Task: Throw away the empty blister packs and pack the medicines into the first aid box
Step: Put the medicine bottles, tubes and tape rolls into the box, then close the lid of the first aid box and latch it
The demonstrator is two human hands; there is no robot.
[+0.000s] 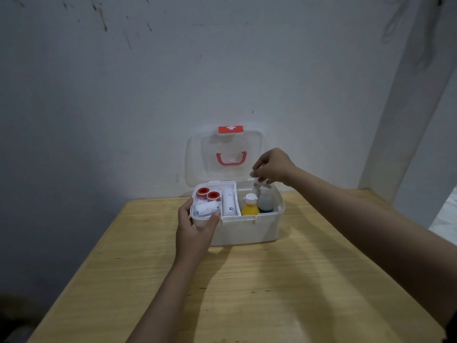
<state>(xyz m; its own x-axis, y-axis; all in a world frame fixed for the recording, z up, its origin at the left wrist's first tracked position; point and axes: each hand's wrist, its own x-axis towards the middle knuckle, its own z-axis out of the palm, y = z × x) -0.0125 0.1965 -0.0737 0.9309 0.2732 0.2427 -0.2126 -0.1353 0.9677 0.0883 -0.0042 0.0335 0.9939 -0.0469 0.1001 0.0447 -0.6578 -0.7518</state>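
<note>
The white first aid box [247, 230] stands open at the back of the wooden table, its clear lid [223, 157] with a red handle leaning against the wall. Inside the tray lie two red tape rolls [208, 193], a white bandage roll [205, 208] and a white tube [228, 202]; a yellow bottle [250, 206] and a grey bottle [265, 200] stand in the right part. My left hand [195, 227] grips the box's front left corner. My right hand [273, 167] hovers over the back right of the box, fingers pinched on a small white item [257, 180] that I cannot identify.
The wooden table [247, 293] stretches toward me, with its left edge running diagonally. A marked white wall [173, 82] rises right behind the box. A pillar [408, 120] stands at the right.
</note>
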